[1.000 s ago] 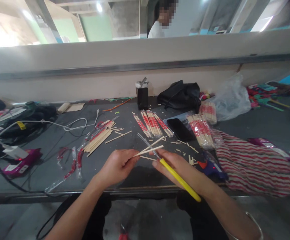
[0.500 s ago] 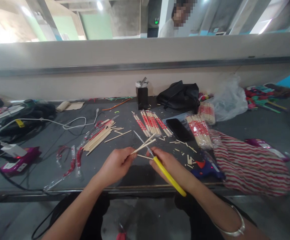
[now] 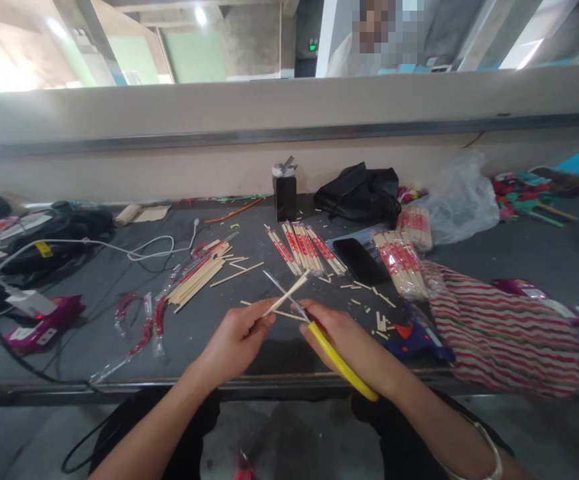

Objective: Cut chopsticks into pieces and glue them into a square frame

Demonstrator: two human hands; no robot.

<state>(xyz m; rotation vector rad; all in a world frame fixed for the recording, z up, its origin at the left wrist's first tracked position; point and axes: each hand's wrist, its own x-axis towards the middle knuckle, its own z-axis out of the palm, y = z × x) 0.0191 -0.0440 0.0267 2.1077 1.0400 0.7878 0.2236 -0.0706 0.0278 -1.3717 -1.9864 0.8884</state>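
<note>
My left hand is closed, pinching pale wooden chopsticks that slant up to the right. In my right hand are yellow-handled scissors, their metal blades pointing up and left. The blades cross the chopsticks from my view; whether they touch is unclear. Another thin stick runs between my hands, its left end showing beyond my left fingers. Left of my hands lies a pile of unwrapped chopsticks. Red-and-clear wrapped chopsticks lie beyond them, and short cut pieces are scattered to the right.
A black phone, more packed chopsticks, a blue glue gun and striped cloth are at right. Behind stand a dark container and black bag. Torn wrappers and white cable lie left.
The chopsticks in my left hand have drawn together from a spread. The thin stick's left end now shows past my left hand. A person in the background has moved.
</note>
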